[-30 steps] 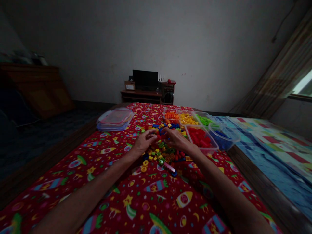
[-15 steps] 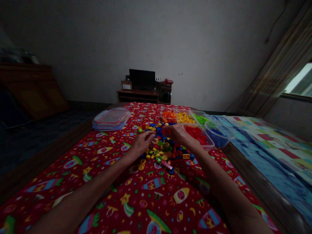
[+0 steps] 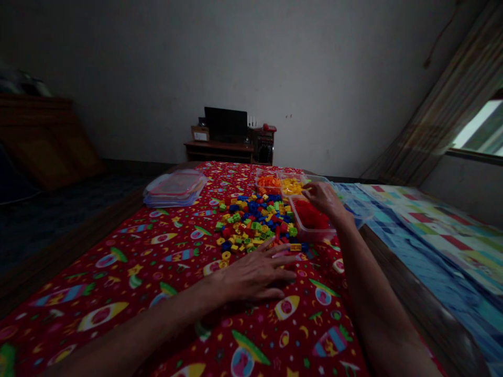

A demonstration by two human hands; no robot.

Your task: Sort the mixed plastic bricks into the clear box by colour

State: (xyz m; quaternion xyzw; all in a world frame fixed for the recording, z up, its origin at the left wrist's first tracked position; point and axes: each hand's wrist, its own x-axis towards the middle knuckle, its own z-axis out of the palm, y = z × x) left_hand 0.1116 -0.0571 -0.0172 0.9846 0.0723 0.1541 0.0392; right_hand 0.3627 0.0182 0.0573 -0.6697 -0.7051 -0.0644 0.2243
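— Where are the hands from where you stand?

— The left hand (image 3: 255,272) lies flat on the red patterned cloth (image 3: 129,262), palm down, fingers spread wide and holding nothing. Its fingertips sit just at the near edge of the pile of bricks (image 3: 255,220).

— And the other?

— The right hand (image 3: 324,199) is stretched far out over the clear tub of red bricks (image 3: 310,220). The fingers are curled in loosely; it is too dark to tell whether a brick sits between them.

— What is in the pile?

— Loose small bricks in blue, yellow, green, red and orange, heaped on the cloth between the two hands, just left of the red tub.

— More tubs?

— Behind the red one stand a tub of orange bricks (image 3: 268,182) and a tub of yellow bricks (image 3: 291,186), side by side. The arm hides what lies to their right.

— Anything else?

— A stack of clear lids (image 3: 175,187) lies on the cloth, well apart to the left. Against the far wall stands a low desk (image 3: 220,151) with a dark screen (image 3: 226,124).
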